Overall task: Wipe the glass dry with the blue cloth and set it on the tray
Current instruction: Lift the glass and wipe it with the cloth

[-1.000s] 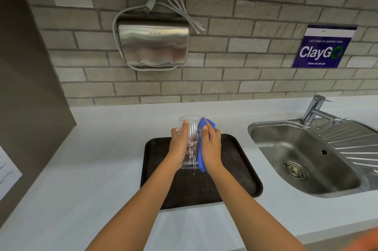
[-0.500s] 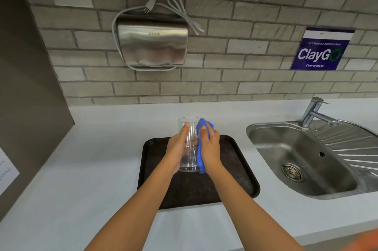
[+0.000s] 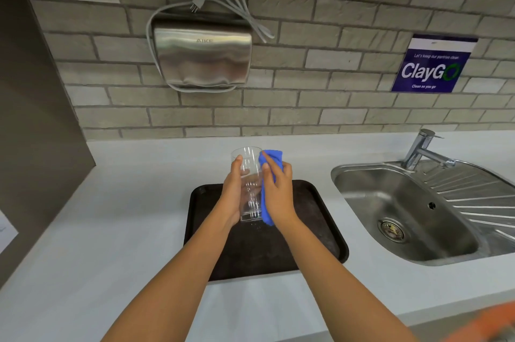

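Even, soft overhead light filled the scene; the steel sink showed mild glare, brick lines bowed at the edges, and an orange blur smeared the lower right.

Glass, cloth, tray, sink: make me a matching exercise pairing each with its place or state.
Things:
1. glass
2. blue cloth
3. tray
4. sink

Places or states:
A. set into the counter, right of the tray
B. held upright in the left hand
C. lying flat on the counter below the hands
D. pressed against the glass by the right hand

Pairs: 1-B, 2-D, 3-C, 4-A
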Demonstrator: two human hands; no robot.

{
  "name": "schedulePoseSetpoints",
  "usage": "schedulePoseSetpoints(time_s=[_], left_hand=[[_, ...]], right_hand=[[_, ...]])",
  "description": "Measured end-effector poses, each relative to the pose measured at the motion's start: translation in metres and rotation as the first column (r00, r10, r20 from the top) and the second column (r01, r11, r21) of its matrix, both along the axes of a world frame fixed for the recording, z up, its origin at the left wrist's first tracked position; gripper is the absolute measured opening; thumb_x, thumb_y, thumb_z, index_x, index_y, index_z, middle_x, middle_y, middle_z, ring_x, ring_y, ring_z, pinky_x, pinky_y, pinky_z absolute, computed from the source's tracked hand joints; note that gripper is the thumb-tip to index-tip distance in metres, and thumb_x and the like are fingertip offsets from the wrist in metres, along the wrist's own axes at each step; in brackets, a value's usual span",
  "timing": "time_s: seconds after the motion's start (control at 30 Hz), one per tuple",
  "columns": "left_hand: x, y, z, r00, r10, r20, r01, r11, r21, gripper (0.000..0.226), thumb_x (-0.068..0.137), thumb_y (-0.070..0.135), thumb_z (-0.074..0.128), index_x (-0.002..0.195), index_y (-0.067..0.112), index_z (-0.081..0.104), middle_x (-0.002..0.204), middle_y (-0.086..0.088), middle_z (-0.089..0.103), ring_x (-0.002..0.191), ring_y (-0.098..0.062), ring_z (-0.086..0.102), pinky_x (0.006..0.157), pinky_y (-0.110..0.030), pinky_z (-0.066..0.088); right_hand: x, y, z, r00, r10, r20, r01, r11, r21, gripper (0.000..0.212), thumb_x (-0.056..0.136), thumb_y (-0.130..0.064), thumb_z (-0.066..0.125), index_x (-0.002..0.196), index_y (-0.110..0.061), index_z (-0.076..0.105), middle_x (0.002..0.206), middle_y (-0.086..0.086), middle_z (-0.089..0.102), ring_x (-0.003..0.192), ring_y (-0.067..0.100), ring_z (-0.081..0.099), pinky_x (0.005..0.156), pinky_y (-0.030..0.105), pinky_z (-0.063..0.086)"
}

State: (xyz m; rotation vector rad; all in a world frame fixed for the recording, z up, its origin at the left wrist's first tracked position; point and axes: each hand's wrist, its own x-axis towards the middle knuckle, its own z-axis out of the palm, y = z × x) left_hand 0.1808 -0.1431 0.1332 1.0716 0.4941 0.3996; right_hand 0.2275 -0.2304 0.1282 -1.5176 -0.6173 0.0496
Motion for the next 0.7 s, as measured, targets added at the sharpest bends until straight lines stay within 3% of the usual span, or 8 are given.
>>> schedulePoseSetpoints(time_s=[0.07, 0.13, 0.23, 0.3, 0.47, 0.5, 0.63, 0.7], left_hand=[[-0.001, -0.002, 0.000, 1.000, 0.003, -0.006, -0.003, 1.000, -0.022, 0.051, 0.100, 0.056, 0.042, 0.114, 0.011, 0.061, 0.097, -0.013, 0.074, 0.088, -0.025, 0.072, 0.083, -0.041, 0.058], [-0.001, 0.001, -0.001, 1.000, 0.019, -0.017, -0.019, 1.000, -0.011, 0.053, 0.100, 0.057, 0.042, 0.118, 0.010, 0.061, 0.097, -0.014, 0.074, 0.088, -0.026, 0.072, 0.085, -0.043, 0.057], [-0.002, 0.007, -0.002, 1.000, 0.031, 0.001, -0.031, 0.999, 0.031, 0.055, 0.101, 0.055, 0.038, 0.112, 0.011, 0.070, 0.094, -0.013, 0.075, 0.084, -0.023, 0.073, 0.077, -0.037, 0.059], [-0.005, 0.010, -0.004, 0.999, 0.044, -0.018, -0.043, 0.998, 0.048, 0.053, 0.101, 0.055, 0.038, 0.108, 0.014, 0.071, 0.096, -0.014, 0.076, 0.082, -0.021, 0.073, 0.073, -0.035, 0.059], [-0.013, 0.009, -0.013, 0.997, 0.061, -0.044, -0.063, 0.998, -0.029, 0.058, 0.099, 0.058, 0.043, 0.119, 0.010, 0.067, 0.096, -0.014, 0.077, 0.087, -0.025, 0.075, 0.081, -0.041, 0.060], [-0.015, 0.009, -0.012, 0.996, 0.071, -0.052, -0.073, 0.996, -0.041, 0.059, 0.098, 0.059, 0.043, 0.118, 0.009, 0.068, 0.095, -0.014, 0.077, 0.086, -0.026, 0.074, 0.082, -0.041, 0.059], [-0.016, 0.013, -0.013, 0.988, 0.149, -0.044, -0.149, 0.989, 0.003, 0.069, 0.093, 0.063, 0.047, 0.119, 0.003, 0.070, 0.103, -0.021, 0.075, 0.096, -0.032, 0.074, 0.089, -0.045, 0.057], [-0.017, 0.017, -0.015, 0.988, 0.146, -0.051, -0.143, 0.989, 0.044, 0.069, 0.090, 0.065, 0.048, 0.116, 0.006, 0.071, 0.108, -0.021, 0.075, 0.103, -0.035, 0.074, 0.091, -0.045, 0.059]], right_hand=[[0.008, 0.001, 0.006, 0.996, -0.027, -0.086, 0.024, 0.999, -0.041, 0.036, 0.102, -0.031, 0.041, 0.136, -0.024, 0.052, 0.108, -0.003, 0.043, 0.107, 0.019, 0.057, 0.095, 0.033, 0.052], [0.000, 0.002, 0.004, 0.998, -0.052, -0.033, 0.050, 0.998, -0.041, 0.035, 0.102, -0.029, 0.043, 0.135, -0.022, 0.053, 0.107, -0.003, 0.044, 0.106, 0.022, 0.058, 0.093, 0.038, 0.054], [-0.017, 0.005, -0.012, 0.928, -0.088, 0.361, 0.158, 0.973, -0.168, 0.033, 0.100, -0.024, 0.047, 0.131, -0.027, 0.056, 0.116, -0.001, 0.047, 0.108, 0.020, 0.052, 0.093, 0.032, 0.049], [-0.019, 0.009, -0.018, 0.888, -0.069, 0.455, 0.163, 0.972, -0.171, 0.032, 0.099, -0.023, 0.047, 0.129, -0.027, 0.059, 0.120, 0.002, 0.047, 0.109, 0.019, 0.050, 0.095, 0.032, 0.047], [0.002, 0.023, -0.009, 0.999, 0.016, -0.030, -0.016, 1.000, -0.025, 0.028, 0.100, -0.031, 0.046, 0.123, -0.037, 0.059, 0.111, 0.004, 0.045, 0.104, 0.026, 0.059, 0.093, 0.047, 0.053], [0.003, 0.025, -0.008, 0.999, 0.009, -0.036, -0.011, 0.999, -0.041, 0.028, 0.100, -0.031, 0.046, 0.125, -0.036, 0.058, 0.110, 0.005, 0.045, 0.103, 0.027, 0.059, 0.092, 0.048, 0.053], [-0.018, 0.027, -0.019, 0.919, 0.004, 0.395, 0.093, 0.970, -0.225, 0.032, 0.099, -0.023, 0.049, 0.128, -0.029, 0.059, 0.111, 0.001, 0.047, 0.103, 0.021, 0.052, 0.092, 0.036, 0.050], [-0.023, 0.028, -0.027, 0.888, 0.013, 0.460, 0.109, 0.965, -0.237, 0.032, 0.098, -0.019, 0.051, 0.125, -0.030, 0.060, 0.113, 0.001, 0.047, 0.104, 0.020, 0.052, 0.091, 0.033, 0.049]])
